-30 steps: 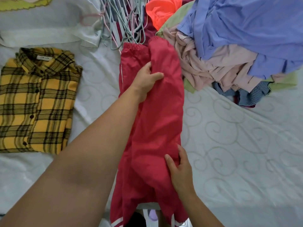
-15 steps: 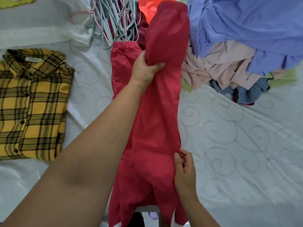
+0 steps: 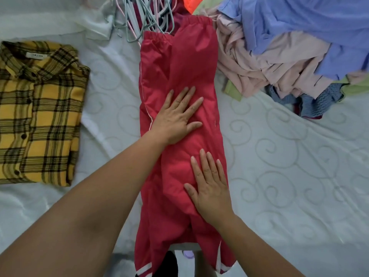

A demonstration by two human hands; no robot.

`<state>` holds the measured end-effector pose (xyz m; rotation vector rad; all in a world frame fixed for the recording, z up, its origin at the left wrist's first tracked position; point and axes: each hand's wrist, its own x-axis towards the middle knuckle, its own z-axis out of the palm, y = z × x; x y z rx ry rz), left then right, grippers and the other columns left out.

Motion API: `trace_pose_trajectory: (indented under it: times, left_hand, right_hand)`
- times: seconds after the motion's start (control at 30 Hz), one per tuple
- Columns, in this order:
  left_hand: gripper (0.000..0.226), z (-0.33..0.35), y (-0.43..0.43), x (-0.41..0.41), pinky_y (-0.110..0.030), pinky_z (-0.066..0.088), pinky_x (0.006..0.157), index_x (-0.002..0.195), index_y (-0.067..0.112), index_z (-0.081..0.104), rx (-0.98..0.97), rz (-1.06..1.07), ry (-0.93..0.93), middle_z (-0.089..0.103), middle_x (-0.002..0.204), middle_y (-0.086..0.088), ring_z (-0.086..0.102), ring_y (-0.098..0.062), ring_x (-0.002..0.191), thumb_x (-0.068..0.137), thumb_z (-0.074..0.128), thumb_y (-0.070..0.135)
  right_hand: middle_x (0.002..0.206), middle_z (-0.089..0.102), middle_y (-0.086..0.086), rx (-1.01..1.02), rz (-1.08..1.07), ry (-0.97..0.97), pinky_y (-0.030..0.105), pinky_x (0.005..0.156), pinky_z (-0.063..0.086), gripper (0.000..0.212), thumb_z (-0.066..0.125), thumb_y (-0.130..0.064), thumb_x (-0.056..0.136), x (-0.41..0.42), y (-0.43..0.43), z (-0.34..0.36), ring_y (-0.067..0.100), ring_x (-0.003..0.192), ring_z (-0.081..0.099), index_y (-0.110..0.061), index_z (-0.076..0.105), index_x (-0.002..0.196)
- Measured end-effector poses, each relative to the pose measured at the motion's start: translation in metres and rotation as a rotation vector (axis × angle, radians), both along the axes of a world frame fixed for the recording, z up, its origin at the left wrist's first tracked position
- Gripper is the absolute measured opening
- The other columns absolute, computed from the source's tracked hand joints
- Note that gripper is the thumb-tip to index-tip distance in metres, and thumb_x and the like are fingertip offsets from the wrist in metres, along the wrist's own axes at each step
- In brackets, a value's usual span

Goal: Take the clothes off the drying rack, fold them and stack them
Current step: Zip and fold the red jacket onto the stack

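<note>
Red trousers (image 3: 179, 62) lie lengthwise on the white bed (image 3: 289, 186), folded leg over leg, elastic waist at the far end and striped cuffs hanging over the near edge. My left hand (image 3: 177, 116) presses flat on their middle with straight, spread fingers. My right hand (image 3: 209, 186) lies flat on them nearer to me, fingers straight. A folded yellow plaid shirt (image 3: 38, 112) rests on the bed at the left.
A heap of unfolded clothes, blue (image 3: 299, 23), pale pink (image 3: 265, 64) and others, fills the far right. A bunch of plastic hangers (image 3: 143, 19) lies just beyond the trousers' waist. An orange garment (image 3: 191, 3) shows at the top edge.
My left hand let go of the raised trouser leg, which now lies flat on the other. Both hands went from gripping the fabric to pressing it flat.
</note>
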<state>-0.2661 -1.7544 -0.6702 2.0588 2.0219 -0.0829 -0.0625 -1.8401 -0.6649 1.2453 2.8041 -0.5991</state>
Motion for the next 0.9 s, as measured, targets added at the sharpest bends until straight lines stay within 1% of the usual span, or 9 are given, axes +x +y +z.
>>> trace_pose_trajectory:
  times: [0.13, 0.27, 0.33, 0.4, 0.5, 0.67, 0.73, 0.83, 0.9]
  left_hand:
    - [0.08, -0.025, 0.006, 0.005, -0.051, -0.013, 0.111, 0.149, 0.028, 0.01, -0.037, -0.022, 0.035, 0.002, 0.158, -0.005, -0.002, -0.023, 0.146, 0.079, 0.009, 0.068]
    - [0.079, -0.044, 0.007, 0.004, -0.051, -0.009, 0.112, 0.148, 0.028, 0.015, -0.003, -0.005, 0.009, 0.007, 0.158, -0.005, 0.003, -0.023, 0.146, 0.08, 0.012, 0.068]
    - [0.078, -0.035, 0.006, 0.004, -0.05, -0.01, 0.112, 0.149, 0.029, 0.011, -0.051, 0.011, -0.006, 0.004, 0.158, -0.004, 0.001, -0.021, 0.146, 0.082, 0.016, 0.068]
    - [0.074, -0.022, -0.004, 0.005, -0.05, -0.008, 0.113, 0.149, 0.027, 0.012, 0.002, 0.023, -0.046, 0.007, 0.158, -0.006, 0.005, -0.021, 0.146, 0.085, 0.021, 0.065]
    - [0.066, -0.006, -0.053, 0.007, -0.052, 0.003, 0.112, 0.146, 0.022, 0.024, 0.19, -0.01, -0.1, 0.023, 0.154, -0.009, 0.018, -0.022, 0.142, 0.093, 0.021, 0.06]
    - [0.066, -0.018, -0.139, 0.011, -0.049, 0.006, 0.111, 0.144, 0.024, 0.024, 0.134, 0.04, -0.095, 0.033, 0.15, -0.008, 0.018, -0.018, 0.139, 0.093, 0.011, 0.064]
    - [0.069, -0.013, -0.153, 0.018, -0.041, 0.01, 0.112, 0.143, 0.019, 0.026, 0.203, 0.317, -0.261, 0.031, 0.15, -0.011, 0.02, -0.02, 0.138, 0.091, 0.024, 0.064]
    - [0.083, 0.004, -0.179, 0.037, -0.039, 0.033, 0.107, 0.135, 0.005, 0.038, 0.222, 1.084, -0.739, 0.045, 0.134, -0.018, 0.041, -0.029, 0.125, 0.076, 0.054, 0.061]
    - [0.072, 0.014, -0.197, 0.05, -0.042, 0.045, 0.095, 0.117, 0.005, 0.05, 0.064, 1.503, -1.07, 0.058, 0.112, -0.015, 0.056, -0.03, 0.108, 0.073, 0.062, 0.061]
  right_hand:
    - [0.153, 0.021, 0.019, 0.008, 0.023, -0.073, 0.043, 0.114, 0.017, 0.063, 0.013, -0.055, 0.098, 0.006, 0.001, -0.025, 0.027, 0.143, 0.016, -0.016, 0.027, 0.146]
    - [0.153, 0.02, 0.019, 0.051, 0.03, -0.128, 0.043, 0.115, 0.014, 0.063, 0.011, -0.054, 0.097, 0.007, 0.003, -0.041, 0.028, 0.142, 0.016, -0.017, 0.022, 0.147]
    - [0.153, 0.021, 0.019, 0.05, 0.041, -0.143, 0.042, 0.115, 0.013, 0.063, 0.01, -0.054, 0.097, 0.006, 0.002, -0.04, 0.028, 0.142, 0.016, -0.017, 0.022, 0.147]
    - [0.152, 0.023, 0.018, 0.018, 0.035, -0.122, 0.042, 0.115, 0.014, 0.063, 0.01, -0.055, 0.097, 0.007, 0.003, -0.032, 0.026, 0.142, 0.016, -0.017, 0.025, 0.146]
    - [0.153, 0.024, 0.015, -0.004, 0.018, -0.014, 0.04, 0.115, 0.013, 0.06, 0.014, -0.053, 0.098, 0.012, 0.007, -0.018, 0.023, 0.142, 0.017, -0.018, 0.028, 0.145]
    - [0.152, 0.027, 0.01, -0.02, 0.051, 0.051, 0.036, 0.115, 0.013, 0.058, 0.017, -0.053, 0.098, 0.028, 0.008, -0.013, 0.023, 0.139, 0.024, -0.019, 0.031, 0.142]
    - [0.148, 0.032, 0.013, -0.119, -0.164, 0.143, 0.035, 0.113, 0.018, 0.064, 0.027, -0.058, 0.093, 0.034, 0.007, -0.009, 0.023, 0.135, 0.027, -0.015, 0.036, 0.14]
    - [0.124, 0.048, 0.011, -0.456, -0.689, 0.275, 0.034, 0.1, 0.036, 0.079, 0.045, -0.065, 0.077, 0.039, 0.007, 0.013, 0.024, 0.117, 0.043, -0.007, 0.044, 0.13]
    - [0.101, 0.053, 0.002, -0.756, -0.928, 0.294, 0.028, 0.083, 0.04, 0.059, 0.059, -0.056, 0.081, 0.044, 0.006, 0.019, 0.023, 0.102, 0.053, -0.009, 0.049, 0.115]
